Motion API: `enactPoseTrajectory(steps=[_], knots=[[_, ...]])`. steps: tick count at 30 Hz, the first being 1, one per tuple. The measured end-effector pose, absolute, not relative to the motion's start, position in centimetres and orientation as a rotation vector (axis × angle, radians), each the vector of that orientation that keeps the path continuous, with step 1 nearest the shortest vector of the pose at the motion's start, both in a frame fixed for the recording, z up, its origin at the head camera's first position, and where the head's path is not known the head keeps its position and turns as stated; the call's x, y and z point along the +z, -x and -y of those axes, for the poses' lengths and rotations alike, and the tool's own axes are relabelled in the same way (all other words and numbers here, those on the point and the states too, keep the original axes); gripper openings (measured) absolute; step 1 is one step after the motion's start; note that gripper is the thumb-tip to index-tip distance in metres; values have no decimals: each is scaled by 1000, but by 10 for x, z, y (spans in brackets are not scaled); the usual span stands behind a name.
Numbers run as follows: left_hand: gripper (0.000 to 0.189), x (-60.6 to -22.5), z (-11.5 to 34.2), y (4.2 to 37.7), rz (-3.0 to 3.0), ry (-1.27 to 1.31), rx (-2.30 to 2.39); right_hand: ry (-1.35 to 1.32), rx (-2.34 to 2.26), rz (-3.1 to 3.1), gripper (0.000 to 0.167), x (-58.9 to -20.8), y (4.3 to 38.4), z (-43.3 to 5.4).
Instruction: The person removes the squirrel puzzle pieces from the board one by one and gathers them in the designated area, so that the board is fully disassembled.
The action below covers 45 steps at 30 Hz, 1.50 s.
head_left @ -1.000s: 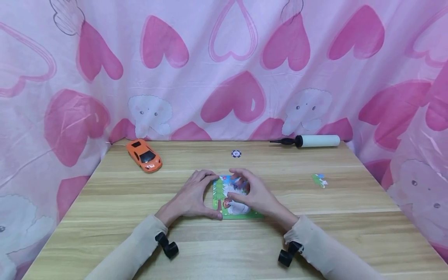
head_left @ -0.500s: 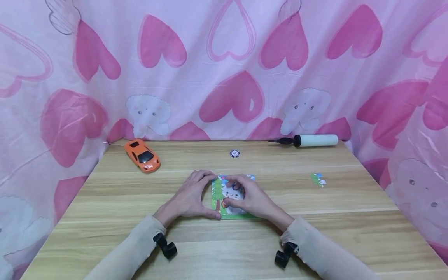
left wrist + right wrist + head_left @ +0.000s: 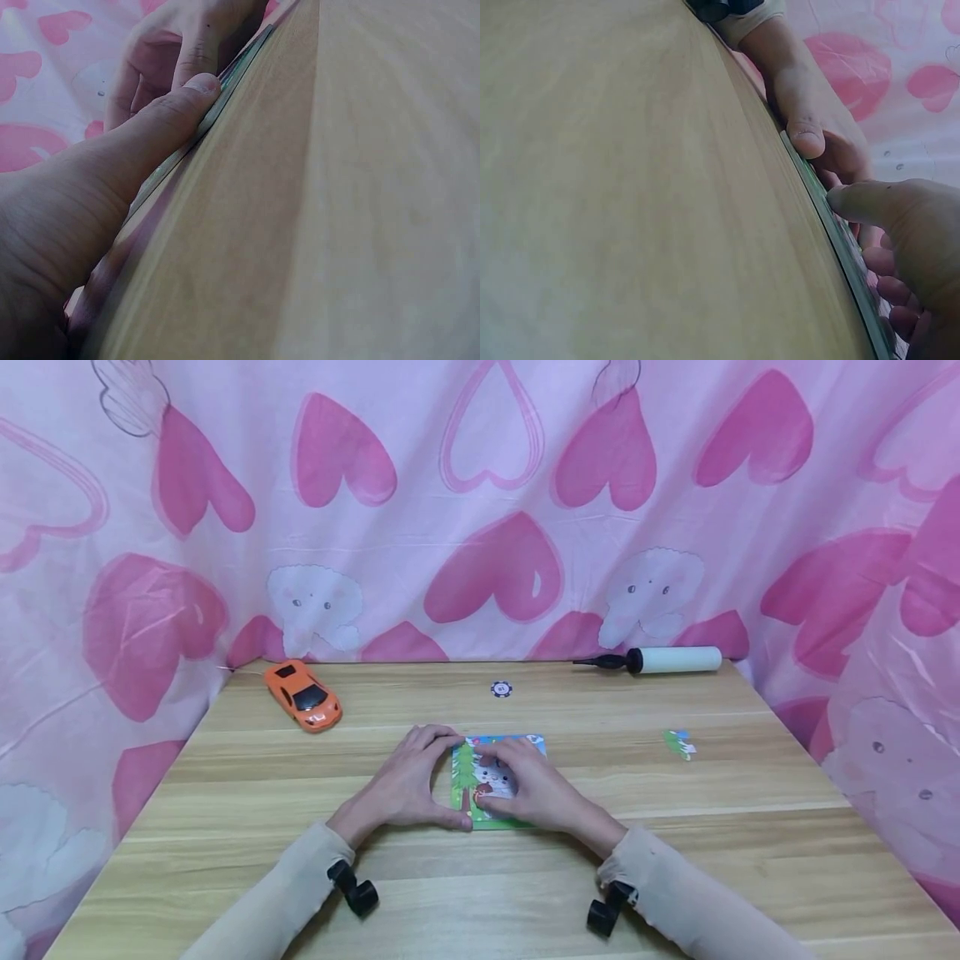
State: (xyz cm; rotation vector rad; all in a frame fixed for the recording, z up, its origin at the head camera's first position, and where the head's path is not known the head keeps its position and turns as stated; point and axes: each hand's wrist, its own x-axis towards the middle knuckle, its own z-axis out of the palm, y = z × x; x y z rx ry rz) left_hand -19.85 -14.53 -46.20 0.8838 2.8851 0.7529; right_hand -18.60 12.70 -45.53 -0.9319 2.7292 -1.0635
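A square picture jigsaw puzzle [image 3: 464, 768] lies on the wooden table, showing a green tree and a white animal on a green and blue ground. My left hand [image 3: 408, 781] holds its left side, thumb at the near edge and fingertips at the far left corner. Over its middle and right part lies my right hand [image 3: 536, 785], thumb and fingers spread apart and touching the picture, hiding much of it. The right wrist view shows the right thumb [image 3: 847, 199] on the puzzle close to its green edge [image 3: 840, 247]; the other fingers curl behind.
A loose green and blue puzzle piece [image 3: 679, 744] lies to the right. An orange toy car [image 3: 303, 695] stands at the back left, a poker chip [image 3: 501, 689] at the back middle, and a white hand pump [image 3: 675, 659] at the back right. A pink heart-patterned curtain [image 3: 360, 543] encloses the table.
My right hand has moved left and down onto the puzzle, its fingers now on the picture. My left hand has kept its hold at the left side. The view has shifted slightly.
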Motion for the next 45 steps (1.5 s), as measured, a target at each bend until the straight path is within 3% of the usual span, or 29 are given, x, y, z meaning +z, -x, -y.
enactPoseTrajectory(steps=[45], knots=[[132,-460,146,199,-2883,-882,751,1008,-1072,-2634,53,-445,192,-121]])
